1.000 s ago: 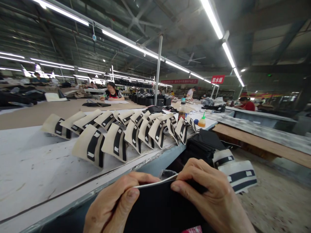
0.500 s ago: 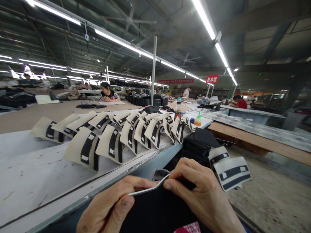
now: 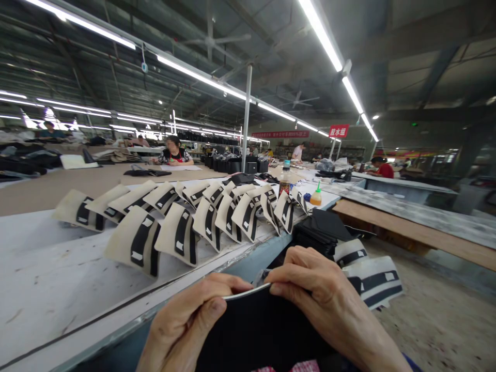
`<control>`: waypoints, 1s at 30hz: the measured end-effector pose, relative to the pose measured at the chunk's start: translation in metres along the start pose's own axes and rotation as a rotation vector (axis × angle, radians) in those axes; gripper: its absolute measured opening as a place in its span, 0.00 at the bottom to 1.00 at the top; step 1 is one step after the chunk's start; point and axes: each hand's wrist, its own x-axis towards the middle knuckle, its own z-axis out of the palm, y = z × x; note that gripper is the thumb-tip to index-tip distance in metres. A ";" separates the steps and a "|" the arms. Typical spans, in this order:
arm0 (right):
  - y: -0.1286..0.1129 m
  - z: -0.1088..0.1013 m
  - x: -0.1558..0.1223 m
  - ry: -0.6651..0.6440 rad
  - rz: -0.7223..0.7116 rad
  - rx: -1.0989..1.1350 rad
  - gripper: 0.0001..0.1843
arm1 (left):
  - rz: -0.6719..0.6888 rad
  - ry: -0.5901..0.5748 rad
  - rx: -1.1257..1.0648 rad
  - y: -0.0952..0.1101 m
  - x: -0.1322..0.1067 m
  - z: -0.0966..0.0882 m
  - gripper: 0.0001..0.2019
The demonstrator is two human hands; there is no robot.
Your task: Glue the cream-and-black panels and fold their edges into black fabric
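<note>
Both hands, left hand and right hand, pinch the pale top edge of a black fabric panel. Many finished-looking striped pieces line the table; a few wait in a stack beside the right hand.

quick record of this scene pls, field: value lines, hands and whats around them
setting: workshop hall, long tables
left hand: pinching the top edge of a black panel
right hand: pinching the same edge
table: rows of cream pieces with black bands
far end: orange-capped bottle
right of hands: black stack
</note>
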 end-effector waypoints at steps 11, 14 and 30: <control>0.002 -0.013 0.007 -0.111 0.036 -0.008 0.08 | 0.265 -0.240 0.150 0.003 0.031 -0.018 0.17; 0.004 -0.008 0.009 -0.124 0.038 -0.068 0.08 | 0.384 -0.252 0.166 0.004 0.033 -0.014 0.20; 0.002 -0.008 -0.003 -0.093 0.051 -0.061 0.08 | 0.401 -0.073 0.327 0.006 0.027 -0.002 0.12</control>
